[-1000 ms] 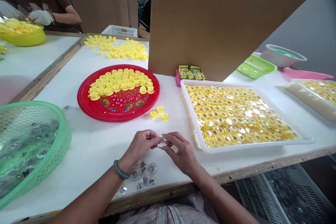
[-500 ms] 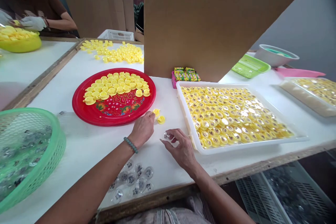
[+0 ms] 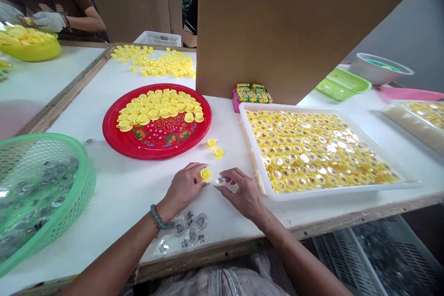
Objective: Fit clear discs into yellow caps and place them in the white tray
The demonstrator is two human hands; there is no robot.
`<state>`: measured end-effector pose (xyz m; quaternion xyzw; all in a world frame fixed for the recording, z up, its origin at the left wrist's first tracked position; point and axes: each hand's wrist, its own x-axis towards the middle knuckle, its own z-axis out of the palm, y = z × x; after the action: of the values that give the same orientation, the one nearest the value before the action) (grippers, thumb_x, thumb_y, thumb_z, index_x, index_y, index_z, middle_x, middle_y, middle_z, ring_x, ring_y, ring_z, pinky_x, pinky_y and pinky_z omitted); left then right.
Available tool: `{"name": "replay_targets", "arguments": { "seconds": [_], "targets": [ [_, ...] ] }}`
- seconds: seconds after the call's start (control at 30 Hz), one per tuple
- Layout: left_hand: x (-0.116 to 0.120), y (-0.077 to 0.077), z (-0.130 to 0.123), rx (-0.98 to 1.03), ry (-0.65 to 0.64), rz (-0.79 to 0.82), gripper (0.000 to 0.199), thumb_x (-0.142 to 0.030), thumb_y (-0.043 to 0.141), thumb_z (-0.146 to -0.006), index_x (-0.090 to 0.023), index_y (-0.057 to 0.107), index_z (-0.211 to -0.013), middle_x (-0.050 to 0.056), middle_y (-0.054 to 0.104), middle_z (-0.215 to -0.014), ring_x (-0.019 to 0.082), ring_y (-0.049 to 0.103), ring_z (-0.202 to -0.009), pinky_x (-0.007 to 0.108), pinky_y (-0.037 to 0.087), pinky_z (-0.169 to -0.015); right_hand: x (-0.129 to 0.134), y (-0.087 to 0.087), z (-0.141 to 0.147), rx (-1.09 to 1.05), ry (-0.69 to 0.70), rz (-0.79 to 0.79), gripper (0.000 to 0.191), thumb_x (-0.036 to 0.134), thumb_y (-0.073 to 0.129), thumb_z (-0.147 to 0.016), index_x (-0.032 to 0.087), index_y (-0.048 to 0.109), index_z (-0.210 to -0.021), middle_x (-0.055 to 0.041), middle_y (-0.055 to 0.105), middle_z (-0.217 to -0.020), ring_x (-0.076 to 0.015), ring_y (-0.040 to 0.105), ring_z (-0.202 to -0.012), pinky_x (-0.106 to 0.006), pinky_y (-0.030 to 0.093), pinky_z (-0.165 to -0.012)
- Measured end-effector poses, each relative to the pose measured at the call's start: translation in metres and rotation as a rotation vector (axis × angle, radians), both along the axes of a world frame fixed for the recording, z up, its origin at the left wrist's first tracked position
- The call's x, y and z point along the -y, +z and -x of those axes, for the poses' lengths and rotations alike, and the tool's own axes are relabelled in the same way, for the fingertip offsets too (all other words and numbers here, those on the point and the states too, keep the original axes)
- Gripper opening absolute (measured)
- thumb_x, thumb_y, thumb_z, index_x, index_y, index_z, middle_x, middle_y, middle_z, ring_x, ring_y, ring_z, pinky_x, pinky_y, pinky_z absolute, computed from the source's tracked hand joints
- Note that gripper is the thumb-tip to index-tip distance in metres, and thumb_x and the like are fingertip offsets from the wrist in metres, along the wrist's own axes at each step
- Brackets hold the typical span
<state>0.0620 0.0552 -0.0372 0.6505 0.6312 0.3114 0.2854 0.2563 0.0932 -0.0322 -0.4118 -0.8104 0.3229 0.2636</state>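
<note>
Between its thumb and fingers my left hand (image 3: pixel 185 187) grips a yellow cup-shaped piece (image 3: pixel 205 175). Just to the right, my right hand (image 3: pixel 241 192) pinches a clear disc (image 3: pixel 219 180) with a dark print. Two loose yellow pieces (image 3: pixel 218 153) lie on the white table beyond my hands. Several clear printed discs (image 3: pixel 191 236) rest near the front edge, some partly hidden by my left wrist. Many yellow pieces sit on a red tray (image 3: pixel 114 141). To the right, a white tray (image 3: pixel 252 159) holds rows of yellow pieces topped with printed discs.
A green basket (image 3: pixel 85 180) of clear discs stands at the left. A pink container (image 3: pixel 236 101) with small boxes is before a cardboard panel (image 3: pixel 270 27). More yellow pieces (image 3: pixel 169 64) lie at the back. A gloved person works at the far left.
My left hand has come back toward me from near the loose pieces and now holds a yellow piece beside my right hand. The view has shifted slightly.
</note>
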Motion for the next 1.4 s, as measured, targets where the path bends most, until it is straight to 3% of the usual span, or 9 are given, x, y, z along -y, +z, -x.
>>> {"name": "replay_targets", "arguments": {
  "seconds": [0.23, 0.4, 0.6, 0.83, 1.03, 1.2, 1.4],
  "targets": [
    [-0.008, -0.006, 0.009, 0.234, 0.037, 0.072, 0.039, -0.010, 0.055, -0.070, -0.020, 0.061, -0.107, 0.005, 0.064, -0.106, 0.013, 0.058, -0.064, 0.025, 0.048, -0.062, -0.016, -0.002, 0.032, 0.181, -0.009, 0.000, 0.020, 0.017, 0.066, -0.071, 0.018, 0.062, -0.091, -0.0018, 0.061, -0.082, -0.0133, 0.058, -0.067, -0.024, 0.044, -0.062],
    [-0.008, -0.010, 0.010, 0.306, 0.047, 0.069, 0.033, -0.016, 0.059, -0.070, -0.020, 0.063, -0.103, 0.005, 0.065, -0.101, 0.014, 0.060, -0.067, 0.025, 0.049, -0.065, -0.019, -0.002, 0.042, 0.231, -0.015, -0.008, 0.019, 0.015, 0.064, -0.071, 0.018, 0.063, -0.090, -0.0014, 0.061, -0.080, -0.0129, 0.057, -0.067, -0.023, 0.042, -0.063],
    [-0.009, -0.015, 0.011, 0.298, 0.061, 0.069, 0.036, -0.009, 0.055, -0.067, -0.021, 0.065, -0.100, 0.003, 0.066, -0.097, 0.015, 0.062, -0.073, 0.025, 0.051, -0.069, -0.018, -0.002, 0.034, 0.220, -0.022, 0.030, 0.020, 0.015, 0.065, -0.071, 0.018, 0.064, -0.090, -0.0010, 0.061, -0.080, -0.0118, 0.056, -0.068, -0.021, 0.041, -0.062],
    [-0.011, -0.019, 0.007, 0.356, 0.063, 0.077, 0.030, -0.011, 0.054, -0.070, -0.022, 0.066, -0.096, 0.002, 0.069, -0.094, 0.017, 0.064, -0.080, 0.027, 0.051, -0.075, -0.023, -0.001, 0.033, 0.258, 0.060, -0.005, 0.016, 0.017, 0.065, -0.074, 0.020, 0.066, -0.090, -0.0006, 0.061, -0.079, -0.0111, 0.056, -0.063, -0.020, 0.040, -0.059],
    [-0.014, -0.024, 0.005, 0.547, 0.040, 0.137, 0.030, -0.016, 0.056, -0.072, -0.021, 0.063, -0.101, 0.003, 0.069, -0.092, 0.017, 0.065, -0.081, 0.029, 0.051, -0.076, -0.029, -0.004, 0.033, 0.292, 0.131, -0.063, 0.022, 0.014, 0.063, -0.077, 0.020, 0.067, -0.098, -0.0038, 0.066, -0.089, -0.0136, 0.060, -0.071, -0.022, 0.042, -0.065],
    [-0.017, -0.024, 0.003, 0.694, 0.119, 0.215, 0.028, -0.024, 0.064, -0.069, -0.017, 0.062, -0.096, 0.007, 0.069, -0.092, 0.019, 0.064, -0.085, 0.031, 0.051, -0.077, -0.034, -0.002, 0.036, 0.335, 0.243, -0.144, 0.017, 0.008, 0.061, -0.078, 0.020, 0.068, -0.088, -0.0028, 0.066, -0.082, -0.0152, 0.060, -0.078, -0.022, 0.041, -0.067],
    [-0.018, -0.025, -0.003, 0.620, 0.251, 0.244, 0.018, -0.023, 0.066, -0.064, -0.017, 0.062, -0.081, 0.004, 0.067, -0.077, 0.017, 0.062, -0.070, 0.027, 0.049, -0.062, -0.041, -0.003, 0.039, 0.335, 0.344, -0.085, 0.016, 0.006, 0.064, -0.075, 0.020, 0.070, -0.079, -0.0014, 0.066, -0.077, -0.0127, 0.060, -0.073, -0.020, 0.041, -0.067]
  ]
}}
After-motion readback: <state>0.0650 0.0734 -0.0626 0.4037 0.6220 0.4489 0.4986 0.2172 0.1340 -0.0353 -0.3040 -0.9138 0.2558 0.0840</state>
